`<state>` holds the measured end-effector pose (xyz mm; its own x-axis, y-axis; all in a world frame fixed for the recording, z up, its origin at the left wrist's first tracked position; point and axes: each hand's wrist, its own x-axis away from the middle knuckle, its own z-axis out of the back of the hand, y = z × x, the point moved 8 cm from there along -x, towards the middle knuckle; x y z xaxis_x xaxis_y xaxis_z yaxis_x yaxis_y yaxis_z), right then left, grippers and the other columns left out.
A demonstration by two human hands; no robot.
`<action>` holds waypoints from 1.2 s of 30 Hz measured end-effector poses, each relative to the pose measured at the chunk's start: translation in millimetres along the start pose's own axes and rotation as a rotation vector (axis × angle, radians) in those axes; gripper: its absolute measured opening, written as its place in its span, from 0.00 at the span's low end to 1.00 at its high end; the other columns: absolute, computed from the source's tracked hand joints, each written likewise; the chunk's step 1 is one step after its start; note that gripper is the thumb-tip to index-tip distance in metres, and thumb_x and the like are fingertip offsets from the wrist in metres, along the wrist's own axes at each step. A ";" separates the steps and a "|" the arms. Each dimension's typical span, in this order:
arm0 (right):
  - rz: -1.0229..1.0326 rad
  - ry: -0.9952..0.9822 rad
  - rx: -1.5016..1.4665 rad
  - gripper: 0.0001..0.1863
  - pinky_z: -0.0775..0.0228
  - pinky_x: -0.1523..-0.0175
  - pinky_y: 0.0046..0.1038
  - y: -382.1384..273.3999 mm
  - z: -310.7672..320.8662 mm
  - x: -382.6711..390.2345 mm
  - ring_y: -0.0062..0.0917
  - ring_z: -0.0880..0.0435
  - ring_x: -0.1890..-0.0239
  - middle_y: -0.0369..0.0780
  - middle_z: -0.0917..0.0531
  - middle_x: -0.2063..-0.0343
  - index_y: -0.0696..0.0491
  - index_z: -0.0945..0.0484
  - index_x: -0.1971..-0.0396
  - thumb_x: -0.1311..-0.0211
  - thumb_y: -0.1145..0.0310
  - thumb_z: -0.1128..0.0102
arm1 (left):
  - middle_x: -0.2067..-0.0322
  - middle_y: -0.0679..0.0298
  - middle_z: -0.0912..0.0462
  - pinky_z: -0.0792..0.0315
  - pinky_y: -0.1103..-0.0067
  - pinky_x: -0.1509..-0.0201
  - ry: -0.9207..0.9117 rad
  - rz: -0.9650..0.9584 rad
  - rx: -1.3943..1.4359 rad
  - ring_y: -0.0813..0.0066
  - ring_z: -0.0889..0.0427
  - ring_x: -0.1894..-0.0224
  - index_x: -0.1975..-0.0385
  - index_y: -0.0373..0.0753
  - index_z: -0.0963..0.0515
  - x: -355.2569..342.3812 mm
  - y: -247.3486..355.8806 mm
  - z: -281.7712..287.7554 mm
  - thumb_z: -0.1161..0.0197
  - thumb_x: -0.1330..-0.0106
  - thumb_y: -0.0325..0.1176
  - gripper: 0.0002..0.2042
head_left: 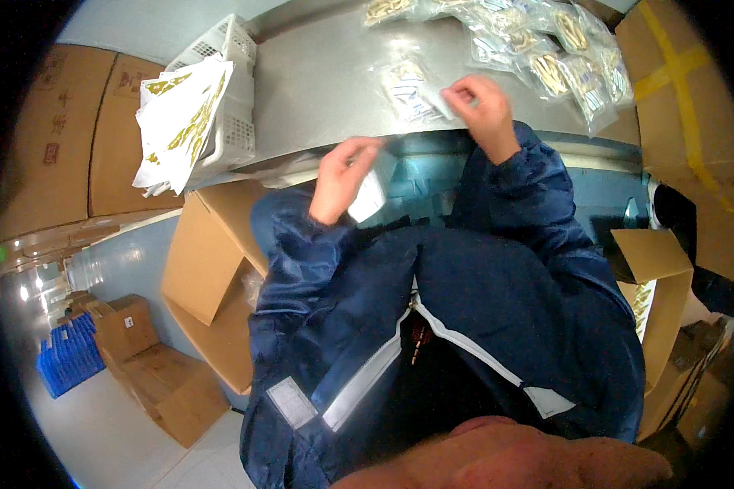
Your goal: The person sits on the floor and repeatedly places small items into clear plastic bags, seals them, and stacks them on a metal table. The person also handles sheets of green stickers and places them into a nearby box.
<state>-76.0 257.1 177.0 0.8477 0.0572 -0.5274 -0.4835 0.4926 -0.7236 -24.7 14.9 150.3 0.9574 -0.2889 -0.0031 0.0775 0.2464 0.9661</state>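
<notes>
My left hand is at the near edge of the metal table, its fingers curled and pressed together. A flat white packet juts out from under its palm. Over the table, my right hand pinches a small whitish piece, blurred at the fingertips. Just left of those fingertips lies a clear bag with pale contents and blue-striped print. At the back right, several similar clear bags of pale, finger-like pieces lie heaped.
Printed white sheets lie on a white plastic basket at the table's left. An open carton stands below it. Another open carton is by my right side, and a tall taped carton bounds the table's right end.
</notes>
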 end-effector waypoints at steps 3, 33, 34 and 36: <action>0.456 -0.117 0.206 0.08 0.36 0.59 0.34 -58.5 -29.8 4.4 0.29 0.22 0.65 0.33 0.21 0.71 0.48 0.21 0.72 0.46 0.61 0.35 | 0.67 0.58 0.15 0.28 0.81 0.59 -0.099 0.332 0.427 0.74 0.20 0.62 0.66 0.31 0.19 -23.7 -25.4 -15.8 0.50 0.27 0.40 0.18; -0.277 -0.123 0.523 0.23 0.29 0.55 0.41 114.0 -77.7 -11.9 0.43 0.19 0.63 0.48 0.18 0.63 0.56 0.23 0.63 0.46 0.50 0.36 | 0.76 0.50 0.17 0.27 0.69 0.66 0.213 0.334 -0.686 0.57 0.19 0.74 0.73 0.29 0.20 -124.8 -124.6 -6.2 0.37 0.38 0.51 0.24; -0.257 -0.058 0.527 0.25 0.29 0.55 0.40 112.8 -71.6 -11.4 0.43 0.19 0.62 0.48 0.19 0.62 0.57 0.24 0.60 0.46 0.49 0.35 | 0.75 0.52 0.17 0.27 0.70 0.66 0.235 0.370 -0.672 0.60 0.19 0.74 0.71 0.29 0.20 -119.7 -128.4 -2.7 0.36 0.38 0.50 0.24; -0.536 -0.238 0.188 0.30 0.29 0.52 0.33 141.6 -94.9 -3.5 0.36 0.19 0.59 0.46 0.19 0.61 0.58 0.27 0.53 0.46 0.51 0.32 | 0.74 0.58 0.16 0.27 0.73 0.67 0.168 0.372 -0.395 0.67 0.20 0.74 0.68 0.29 0.20 -114.0 -150.6 -6.8 0.35 0.38 0.49 0.22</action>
<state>-168.1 244.3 34.1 0.9981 -0.0594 0.0175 0.0520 0.6500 -0.7582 -143.7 17.0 3.5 0.9686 0.0272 0.2470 -0.2067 0.6399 0.7401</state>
